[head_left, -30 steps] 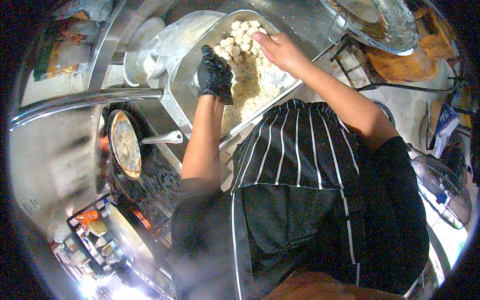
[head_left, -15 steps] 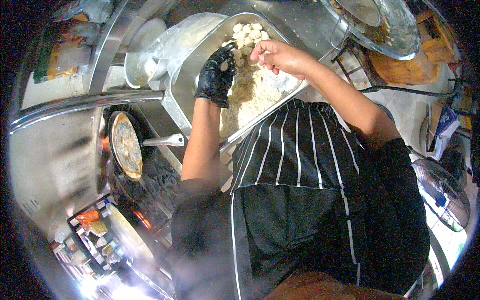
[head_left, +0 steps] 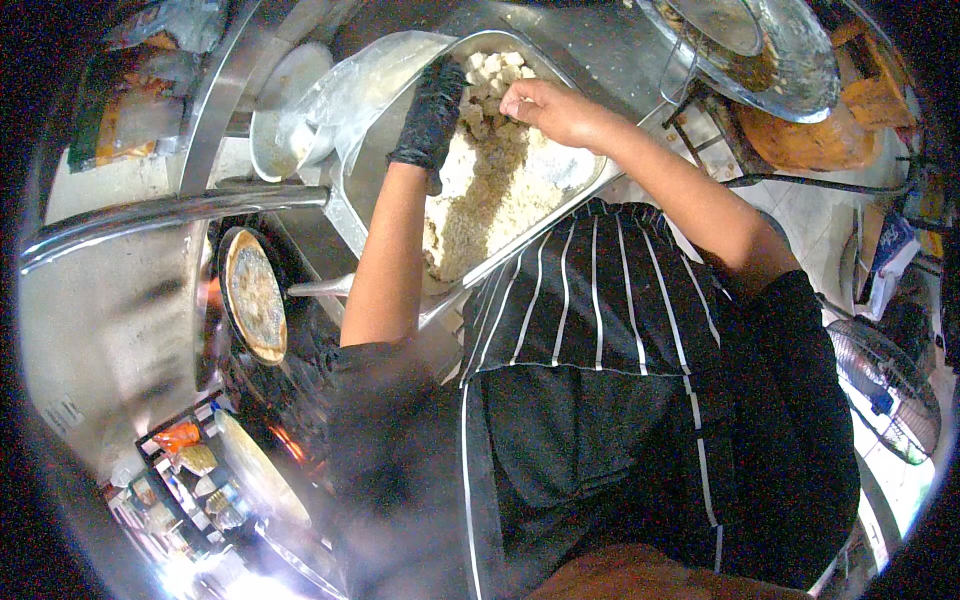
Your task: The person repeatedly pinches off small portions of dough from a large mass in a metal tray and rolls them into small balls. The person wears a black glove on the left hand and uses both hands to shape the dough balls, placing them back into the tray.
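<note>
A rectangular metal tray in front of me holds pale crumbs and, at its far end, several white cubes. My left hand, in a black glove, reaches over the tray's left side beside the cubes. Its fingers point away from me and are mostly hidden, so their grip does not show. My bare right hand is over the far part of the tray, fingers bent and pressed together near the cubes. Whatever its fingertips may hold cannot be made out.
To the left, a frying pan with browned contents sits over a burner, its handle toward my left forearm. A clear plastic bag and a white bowl stand by the tray. A large metal basin is at far right; a fan stands right.
My left hand has moved farther away along the tray's left side, turning so its fingers are hidden. My right fingers have drawn closer together, nearly in the same place.
</note>
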Action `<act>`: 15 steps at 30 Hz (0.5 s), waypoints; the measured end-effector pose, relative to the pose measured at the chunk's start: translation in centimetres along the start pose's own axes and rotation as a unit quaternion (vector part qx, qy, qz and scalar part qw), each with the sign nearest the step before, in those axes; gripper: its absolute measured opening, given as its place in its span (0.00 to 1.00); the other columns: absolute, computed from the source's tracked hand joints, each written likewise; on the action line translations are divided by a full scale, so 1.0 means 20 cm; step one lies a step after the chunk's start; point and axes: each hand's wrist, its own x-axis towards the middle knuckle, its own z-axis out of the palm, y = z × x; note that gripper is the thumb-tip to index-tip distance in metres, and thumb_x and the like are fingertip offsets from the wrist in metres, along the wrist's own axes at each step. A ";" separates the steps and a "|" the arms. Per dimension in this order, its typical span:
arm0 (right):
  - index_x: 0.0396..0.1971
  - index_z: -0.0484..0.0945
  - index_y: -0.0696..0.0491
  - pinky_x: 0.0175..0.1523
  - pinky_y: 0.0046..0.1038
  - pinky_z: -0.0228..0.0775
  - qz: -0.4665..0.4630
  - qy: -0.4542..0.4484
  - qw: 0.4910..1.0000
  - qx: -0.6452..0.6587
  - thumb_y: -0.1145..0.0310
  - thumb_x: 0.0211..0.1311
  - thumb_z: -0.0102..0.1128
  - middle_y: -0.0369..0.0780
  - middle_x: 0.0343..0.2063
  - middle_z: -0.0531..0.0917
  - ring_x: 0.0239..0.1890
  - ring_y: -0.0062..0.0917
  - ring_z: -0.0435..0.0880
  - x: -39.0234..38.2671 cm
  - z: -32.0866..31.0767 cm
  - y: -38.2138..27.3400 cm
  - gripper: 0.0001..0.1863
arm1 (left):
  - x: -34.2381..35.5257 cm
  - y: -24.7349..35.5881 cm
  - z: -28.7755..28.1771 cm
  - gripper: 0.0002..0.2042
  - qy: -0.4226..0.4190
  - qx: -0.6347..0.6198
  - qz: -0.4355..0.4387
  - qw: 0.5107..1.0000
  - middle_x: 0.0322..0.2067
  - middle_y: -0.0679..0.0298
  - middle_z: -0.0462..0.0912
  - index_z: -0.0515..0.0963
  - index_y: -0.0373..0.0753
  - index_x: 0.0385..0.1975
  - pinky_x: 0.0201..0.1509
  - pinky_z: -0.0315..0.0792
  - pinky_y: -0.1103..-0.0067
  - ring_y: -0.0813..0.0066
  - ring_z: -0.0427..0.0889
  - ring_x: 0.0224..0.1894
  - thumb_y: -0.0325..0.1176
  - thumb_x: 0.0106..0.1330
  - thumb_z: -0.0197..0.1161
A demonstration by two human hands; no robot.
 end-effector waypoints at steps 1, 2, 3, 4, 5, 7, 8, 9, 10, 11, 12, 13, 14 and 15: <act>0.30 0.73 0.57 0.35 0.30 0.67 0.010 -0.008 1.000 0.001 0.63 0.61 0.46 0.40 0.22 0.76 0.28 0.25 0.76 0.00 0.00 0.02 0.12 | -0.01 0.00 0.01 0.15 0.040 0.048 0.099 0.993 0.39 0.52 0.77 0.74 0.36 0.42 0.45 0.68 0.71 0.58 0.76 0.42 0.36 0.58 0.52; 0.32 0.73 0.57 0.35 0.31 0.68 0.029 -0.008 1.000 -0.002 0.64 0.61 0.47 0.40 0.22 0.77 0.28 0.26 0.77 -0.01 -0.04 0.01 0.11 | -0.01 0.08 0.01 0.12 0.043 0.079 0.114 0.989 0.34 0.53 0.78 0.78 0.38 0.33 0.42 0.70 0.69 0.59 0.77 0.38 0.37 0.56 0.53; 0.33 0.73 0.57 0.35 0.32 0.68 0.044 -0.013 0.999 0.000 0.64 0.60 0.48 0.41 0.23 0.77 0.28 0.27 0.77 -0.01 -0.06 -0.02 0.11 | -0.03 0.09 -0.03 0.12 -0.032 0.144 0.117 0.982 0.33 0.53 0.78 0.78 0.38 0.31 0.41 0.70 0.68 0.58 0.77 0.37 0.38 0.56 0.52; 0.34 0.73 0.56 0.35 0.33 0.68 0.050 -0.013 0.998 -0.020 0.65 0.59 0.49 0.42 0.23 0.78 0.28 0.30 0.78 0.00 -0.07 -0.04 0.10 | -0.05 0.09 -0.08 0.12 -0.106 0.207 0.119 0.965 0.31 0.52 0.78 0.79 0.39 0.29 0.40 0.70 0.67 0.57 0.77 0.36 0.38 0.56 0.52; 0.34 0.72 0.56 0.34 0.35 0.69 0.056 -0.014 0.998 -0.038 0.66 0.59 0.49 0.43 0.24 0.78 0.28 0.33 0.78 0.01 -0.07 -0.06 0.10 | -0.07 0.08 -0.12 0.12 -0.180 0.269 0.120 0.939 0.30 0.52 0.78 0.79 0.39 0.26 0.40 0.70 0.66 0.56 0.77 0.35 0.39 0.55 0.52; 0.36 0.72 0.55 0.35 0.38 0.68 0.058 -0.012 0.992 -0.116 0.68 0.58 0.49 0.45 0.24 0.78 0.29 0.38 0.78 0.03 -0.05 -0.08 0.09 | -0.13 0.09 -0.10 0.12 -0.347 0.409 0.049 0.842 0.36 0.55 0.78 0.77 0.43 0.36 0.45 0.68 0.69 0.57 0.76 0.40 0.39 0.59 0.49; 0.37 0.72 0.55 0.35 0.40 0.68 0.047 -0.015 0.984 -0.169 0.69 0.58 0.49 0.45 0.24 0.78 0.30 0.40 0.78 0.06 -0.03 -0.10 0.09 | -0.22 0.02 -0.09 0.12 -0.344 0.336 0.022 0.876 0.37 0.55 0.78 0.77 0.43 0.37 0.46 0.68 0.69 0.57 0.76 0.41 0.40 0.58 0.51; 0.38 0.72 0.55 0.36 0.41 0.68 0.041 -0.016 0.974 -0.223 0.70 0.57 0.49 0.46 0.24 0.79 0.31 0.42 0.78 0.09 -0.02 -0.13 0.10 | -0.27 0.01 -0.07 0.13 -0.341 0.259 -0.002 0.904 0.39 0.56 0.78 0.76 0.44 0.38 0.47 0.68 0.70 0.58 0.76 0.42 0.41 0.58 0.52; 0.40 0.71 0.55 0.41 0.42 0.67 0.096 -0.048 0.964 -0.242 0.73 0.54 0.50 0.49 0.32 0.78 0.37 0.44 0.76 0.11 -0.02 -0.15 0.12 | -0.32 0.00 -0.02 0.15 -0.311 0.280 -0.055 0.907 0.40 0.56 0.77 0.76 0.43 0.38 0.48 0.68 0.70 0.58 0.75 0.44 0.43 0.56 0.54; 0.40 0.71 0.55 0.42 0.42 0.66 0.048 -0.003 0.962 -0.269 0.73 0.54 0.50 0.49 0.35 0.76 0.39 0.44 0.75 0.11 0.01 -0.11 0.12 | -0.35 0.04 0.02 0.16 -0.279 0.299 -0.106 0.906 0.41 0.56 0.77 0.76 0.43 0.39 0.49 0.68 0.71 0.58 0.75 0.45 0.44 0.55 0.56; 0.40 0.71 0.56 0.44 0.41 0.66 -0.004 0.045 0.953 -0.299 0.74 0.53 0.51 0.50 0.38 0.75 0.41 0.44 0.75 0.11 0.03 -0.09 0.13 | -0.37 0.01 0.04 0.18 -0.229 0.288 -0.066 0.928 0.39 0.55 0.78 0.76 0.42 0.38 0.47 0.68 0.70 0.57 0.75 0.43 0.46 0.52 0.58; 0.40 0.71 0.56 0.45 0.40 0.66 -0.055 0.092 0.939 -0.327 0.74 0.52 0.51 0.50 0.40 0.74 0.43 0.43 0.74 0.10 0.05 -0.06 0.13 | -0.35 -0.03 0.03 0.17 -0.238 0.292 -0.052 0.925 0.38 0.55 0.78 0.76 0.42 0.37 0.46 0.68 0.70 0.57 0.76 0.42 0.45 0.52 0.58; 0.40 0.71 0.56 0.46 0.39 0.66 -0.078 0.113 0.938 -0.319 0.75 0.51 0.51 0.50 0.41 0.73 0.44 0.43 0.73 0.10 0.06 -0.07 0.13 | -0.34 -0.05 0.02 0.16 -0.246 0.293 -0.044 0.923 0.37 0.55 0.78 0.76 0.41 0.37 0.45 0.68 0.70 0.57 0.76 0.41 0.44 0.53 0.57; 0.40 0.72 0.56 0.48 0.39 0.65 -0.103 0.131 0.935 -0.312 0.75 0.50 0.52 0.50 0.43 0.72 0.45 0.43 0.72 0.10 0.05 -0.09 0.14 | -0.34 -0.08 0.01 0.15 -0.252 0.294 -0.037 0.921 0.36 0.55 0.78 0.77 0.41 0.36 0.44 0.69 0.70 0.57 0.76 0.40 0.43 0.54 0.57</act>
